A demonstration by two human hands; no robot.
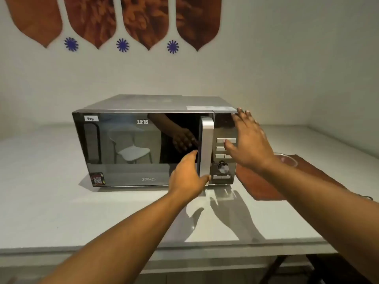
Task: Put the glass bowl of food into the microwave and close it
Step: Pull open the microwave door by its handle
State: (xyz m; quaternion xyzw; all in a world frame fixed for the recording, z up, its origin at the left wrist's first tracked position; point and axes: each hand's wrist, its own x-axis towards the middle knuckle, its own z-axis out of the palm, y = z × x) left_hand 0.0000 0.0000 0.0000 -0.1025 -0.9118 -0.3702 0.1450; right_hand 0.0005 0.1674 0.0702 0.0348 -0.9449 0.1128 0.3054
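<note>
Our glass bowl (286, 159) sits on a wooden board (266, 181) at about three o'clock from the microwave (143, 148), mostly hidden behind our right wrist; we cannot make out the food in it. The microwave door is shut. Our left hand (189, 177) curls its fingers (194, 155) around the silver handle (206, 150), clamped on it; our right hand (249, 142) lies flat, fingers spread, against the control panel (223, 160). We judge the task barely begun: opening, loading and closing all remain on this bench (51, 201).
</note>
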